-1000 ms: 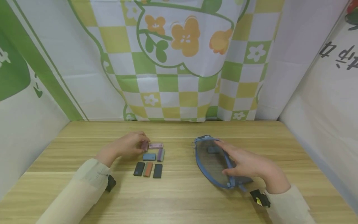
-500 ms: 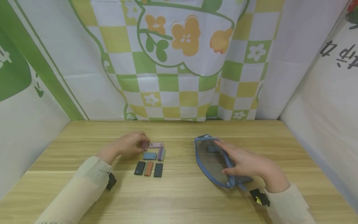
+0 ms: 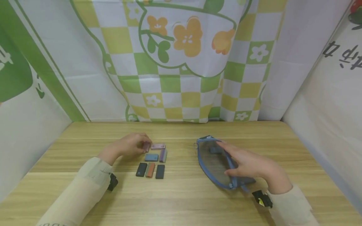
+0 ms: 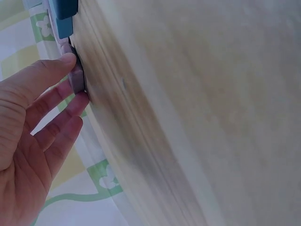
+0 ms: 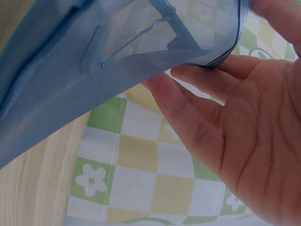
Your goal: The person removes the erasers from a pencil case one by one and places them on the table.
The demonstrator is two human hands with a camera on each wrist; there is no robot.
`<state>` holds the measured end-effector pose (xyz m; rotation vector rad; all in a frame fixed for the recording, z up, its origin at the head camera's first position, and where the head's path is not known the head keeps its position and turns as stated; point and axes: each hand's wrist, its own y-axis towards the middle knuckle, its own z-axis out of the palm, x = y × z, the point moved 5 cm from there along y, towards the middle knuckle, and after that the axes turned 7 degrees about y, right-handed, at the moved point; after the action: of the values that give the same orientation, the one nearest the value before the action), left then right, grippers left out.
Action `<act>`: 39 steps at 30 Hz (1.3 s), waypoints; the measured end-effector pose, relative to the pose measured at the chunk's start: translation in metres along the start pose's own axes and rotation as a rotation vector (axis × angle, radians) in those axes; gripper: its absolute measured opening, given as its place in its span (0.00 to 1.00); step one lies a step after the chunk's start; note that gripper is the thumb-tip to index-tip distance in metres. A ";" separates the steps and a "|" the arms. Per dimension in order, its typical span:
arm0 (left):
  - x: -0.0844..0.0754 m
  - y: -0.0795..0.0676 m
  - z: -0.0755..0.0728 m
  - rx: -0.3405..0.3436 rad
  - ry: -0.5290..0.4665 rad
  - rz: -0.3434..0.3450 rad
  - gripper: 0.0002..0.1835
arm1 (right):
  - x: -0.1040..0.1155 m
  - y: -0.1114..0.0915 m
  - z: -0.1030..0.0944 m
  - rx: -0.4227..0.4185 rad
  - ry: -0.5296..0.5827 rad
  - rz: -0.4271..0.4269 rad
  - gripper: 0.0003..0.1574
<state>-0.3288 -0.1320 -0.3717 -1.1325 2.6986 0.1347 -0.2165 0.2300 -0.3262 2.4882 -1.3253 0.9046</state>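
My left hand [image 3: 128, 146] pinches a small purple block [image 3: 146, 147] at the far left of a group of blocks; in the left wrist view the thumb lies on the block [image 4: 76, 77] with fingertips behind it. Beside it lie a pink block [image 3: 158, 146], a purple-and-grey block [image 3: 163, 156] and a blue block [image 3: 151, 157]. My right hand [image 3: 251, 164] holds a blue mesh pouch [image 3: 210, 177] by its right side, thumb in front and fingers around the edge. Through the mesh a dark bluish block [image 3: 216, 150] shows.
Nearer the front stand a black block [image 3: 141, 169], an orange block [image 3: 150, 170] and a dark block [image 3: 160, 171] in a row. A wooden table [image 3: 181, 204] carries everything. A checked curtain [image 3: 181, 94] hangs along its back edge, with white sheets at both sides.
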 end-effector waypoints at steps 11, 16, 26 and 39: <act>-0.008 -0.003 -0.002 -0.012 0.030 -0.012 0.25 | 0.000 -0.001 -0.001 -0.015 0.011 -0.010 0.59; -0.014 -0.003 -0.006 -0.030 0.054 -0.051 0.26 | 0.001 -0.003 -0.003 -0.026 0.017 -0.030 0.59; -0.039 0.003 -0.015 -0.127 0.059 -0.001 0.21 | 0.002 -0.004 -0.005 -0.025 0.024 -0.042 0.59; -0.073 0.017 -0.011 -0.201 -0.005 0.082 0.21 | 0.000 -0.002 -0.002 0.009 0.040 -0.008 0.59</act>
<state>-0.2932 -0.0713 -0.3446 -1.0705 2.7769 0.4296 -0.2159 0.2318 -0.3242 2.4670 -1.3005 0.9547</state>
